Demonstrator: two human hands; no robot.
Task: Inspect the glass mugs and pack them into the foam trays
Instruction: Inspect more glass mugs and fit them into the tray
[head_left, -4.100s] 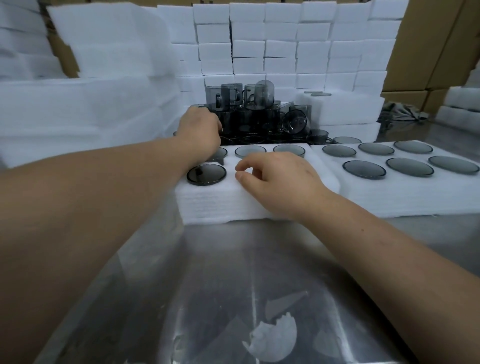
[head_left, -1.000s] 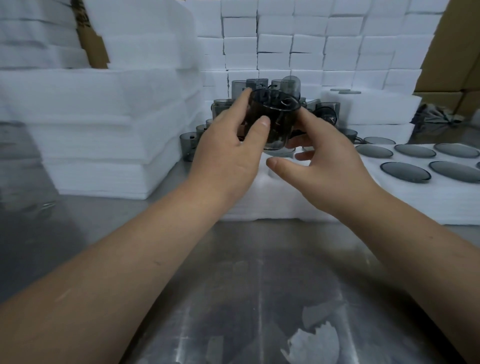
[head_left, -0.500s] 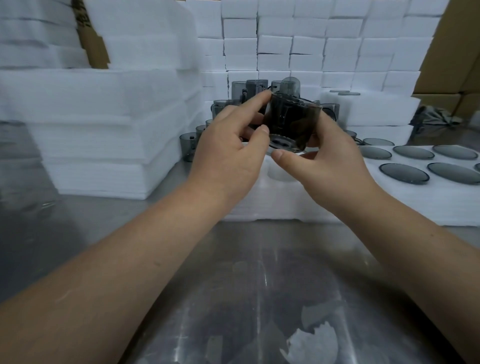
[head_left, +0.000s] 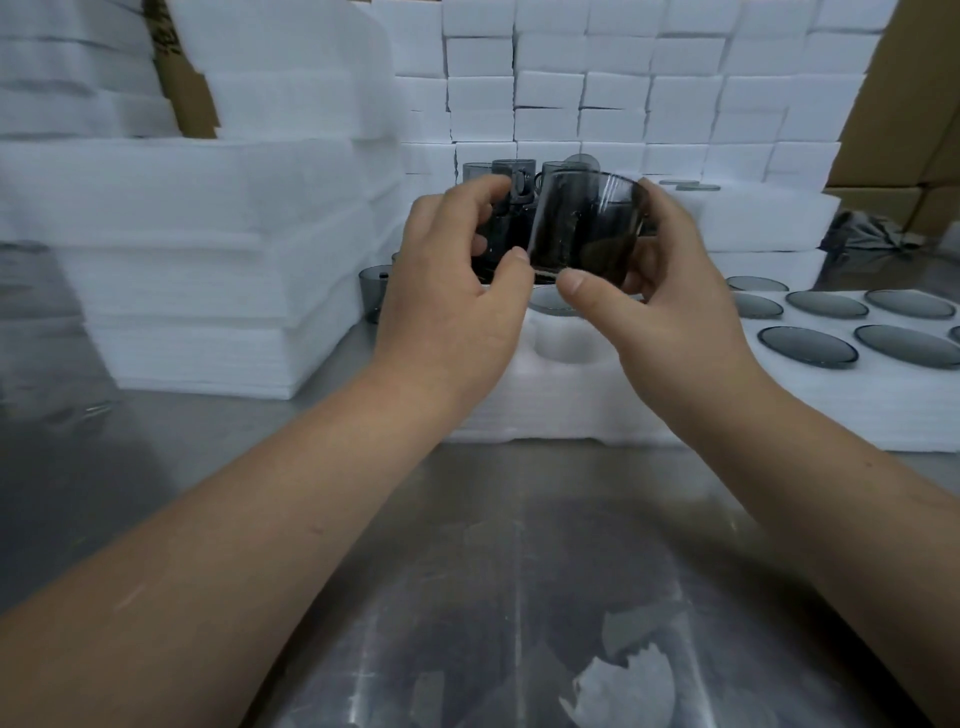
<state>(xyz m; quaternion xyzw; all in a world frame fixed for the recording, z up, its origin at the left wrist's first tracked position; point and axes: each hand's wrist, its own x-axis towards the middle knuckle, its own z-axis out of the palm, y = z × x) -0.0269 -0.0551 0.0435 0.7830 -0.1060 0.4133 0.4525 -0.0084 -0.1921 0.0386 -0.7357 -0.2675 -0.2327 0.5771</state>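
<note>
A smoky grey glass mug (head_left: 584, 226) is held in the air between both hands, tipped on its side above the foam tray (head_left: 571, 400). My left hand (head_left: 457, 291) pinches its left side with thumb and fingers. From the right, my right hand (head_left: 660, 296) grips it, thumb under the near edge. Below the mug an empty round pocket (head_left: 563, 345) shows in the tray. More grey mugs (head_left: 511, 171) stand piled behind my hands, partly hidden.
A second foam tray (head_left: 857, 395) on the right holds several mugs, sunk into its pockets. Stacked foam sheets (head_left: 208, 249) rise on the left, foam blocks (head_left: 623, 88) form a wall behind. A torn scrap (head_left: 618, 686) lies on the steel table (head_left: 467, 571).
Both hands lifted a mug from the pile, then turned it from upright onto its side. The right hand closed round it.
</note>
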